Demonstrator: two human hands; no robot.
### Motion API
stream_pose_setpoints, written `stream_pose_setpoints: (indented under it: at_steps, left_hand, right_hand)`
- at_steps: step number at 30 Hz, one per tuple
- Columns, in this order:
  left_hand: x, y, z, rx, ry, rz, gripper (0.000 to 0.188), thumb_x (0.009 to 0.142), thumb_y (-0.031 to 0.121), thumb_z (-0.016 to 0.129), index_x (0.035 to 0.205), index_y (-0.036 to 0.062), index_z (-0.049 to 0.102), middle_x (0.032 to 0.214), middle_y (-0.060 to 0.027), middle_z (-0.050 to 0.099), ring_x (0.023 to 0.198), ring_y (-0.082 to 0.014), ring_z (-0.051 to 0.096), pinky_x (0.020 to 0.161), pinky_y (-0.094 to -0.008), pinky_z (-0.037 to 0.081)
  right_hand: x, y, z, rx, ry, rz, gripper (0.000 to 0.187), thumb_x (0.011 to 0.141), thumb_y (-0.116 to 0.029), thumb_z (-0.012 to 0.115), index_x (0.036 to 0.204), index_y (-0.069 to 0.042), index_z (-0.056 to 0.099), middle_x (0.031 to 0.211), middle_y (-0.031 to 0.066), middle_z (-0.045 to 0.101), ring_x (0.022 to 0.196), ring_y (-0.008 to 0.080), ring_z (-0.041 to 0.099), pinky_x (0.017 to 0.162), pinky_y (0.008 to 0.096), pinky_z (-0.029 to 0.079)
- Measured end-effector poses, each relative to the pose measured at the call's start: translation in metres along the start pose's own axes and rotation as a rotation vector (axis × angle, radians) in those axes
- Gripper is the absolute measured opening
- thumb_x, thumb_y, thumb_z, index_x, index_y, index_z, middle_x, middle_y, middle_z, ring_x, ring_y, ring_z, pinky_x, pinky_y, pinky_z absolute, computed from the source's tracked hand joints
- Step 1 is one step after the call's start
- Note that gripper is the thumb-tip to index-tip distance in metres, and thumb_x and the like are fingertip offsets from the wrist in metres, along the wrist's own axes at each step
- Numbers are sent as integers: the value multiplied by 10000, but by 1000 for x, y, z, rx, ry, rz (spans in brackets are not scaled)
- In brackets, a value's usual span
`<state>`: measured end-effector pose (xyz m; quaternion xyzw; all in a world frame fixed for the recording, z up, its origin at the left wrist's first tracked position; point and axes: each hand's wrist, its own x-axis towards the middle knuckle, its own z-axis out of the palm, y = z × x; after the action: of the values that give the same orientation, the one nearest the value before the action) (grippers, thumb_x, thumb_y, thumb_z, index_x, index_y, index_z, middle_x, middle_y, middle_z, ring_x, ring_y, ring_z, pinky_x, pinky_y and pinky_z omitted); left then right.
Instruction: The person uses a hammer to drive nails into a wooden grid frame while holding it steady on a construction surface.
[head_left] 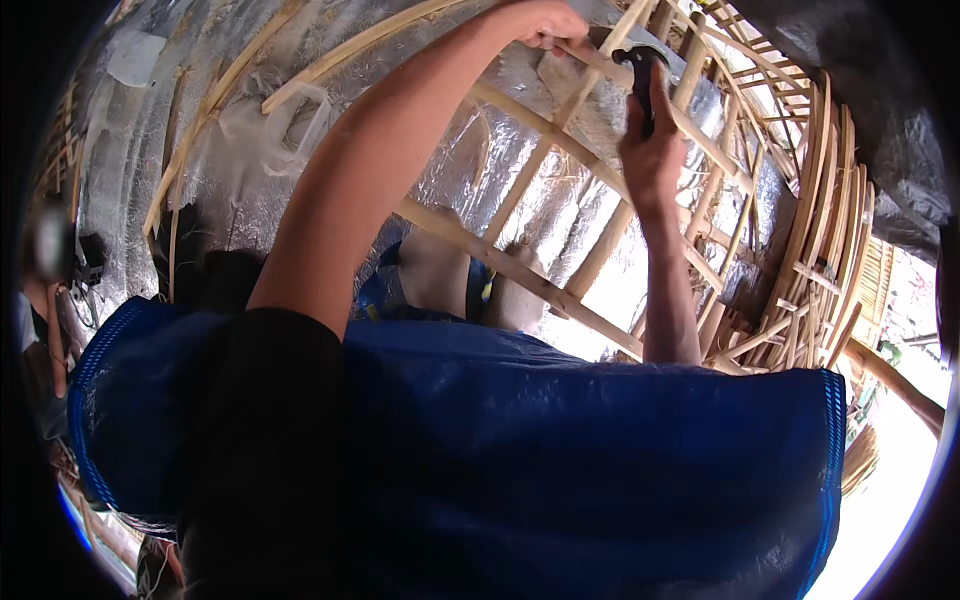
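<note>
My left hand reaches far forward at the top, its fingers closed at the upper end of a pale bamboo strip. That strip slants down to the right across a lattice frame of bamboo poles. My right hand is wrapped around a black-handled tool with a curved dark head, perhaps a hammer. A finger lies along its handle. The tool is held over the strip, just right of my left hand; whether it touches the strip, I cannot tell.
Blue plastic sheeting spreads over the near side, below my arms. Silvery crumpled sheeting lies under and beyond the frame. A stack of bent bamboo strips stands at the right. Bare knees show beneath the frame.
</note>
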<state>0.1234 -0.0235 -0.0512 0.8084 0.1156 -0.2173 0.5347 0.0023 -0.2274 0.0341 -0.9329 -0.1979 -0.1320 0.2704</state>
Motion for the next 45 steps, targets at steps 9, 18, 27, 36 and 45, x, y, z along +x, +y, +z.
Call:
stream_pose_setpoints:
  at_steps: [9, 18, 27, 36, 45]
  left_hand:
    - [37, -17, -6, -45, -128, 49, 159, 772, 209, 719, 670, 93, 683, 608, -61, 605, 424, -123, 418, 389, -304, 305]
    - [-2, 27, 6, 148, 20, -41, 132, 765, 214, 712, 715, 101, 669, 592, -28, 573, 423, -121, 410, 371, -298, 270]
    - [34, -11, -7, -214, -106, 118, 127, 802, 193, 690, 720, 96, 698, 608, -58, 618, 380, -146, 436, 356, -281, 281]
    - [22, 17, -27, 62, -88, -64, 149, 765, 197, 726, 670, 94, 677, 594, -42, 614, 439, -116, 454, 387, -294, 303]
    - [37, -33, -47, -159, -227, 5, 179, 782, 243, 698, 695, 86, 690, 700, -81, 659, 518, -150, 492, 419, -310, 288]
  right_hand:
    - [-7, 6, 4, 47, 57, 40, 434, 1038, -177, 550, 1470, -150, 522, 814, 118, 699, 632, 132, 578, 601, 327, 497]
    - [11, 19, -6, 30, 74, -100, 406, 1039, -137, 511, 1432, -36, 528, 1051, 226, 731, 731, 254, 735, 613, 376, 574]
    - [15, 10, -6, 120, 185, -114, 419, 1041, -197, 540, 1443, -83, 530, 924, 144, 742, 669, 98, 666, 475, 239, 471]
    - [2, -3, -21, 327, 192, 188, 454, 1045, -216, 521, 1479, -90, 480, 1068, 205, 737, 529, 93, 611, 398, 210, 435]
    - [14, -42, -13, 487, 161, 120, 451, 1042, -151, 525, 1476, -36, 477, 742, 84, 669, 562, 89, 578, 427, 254, 420]
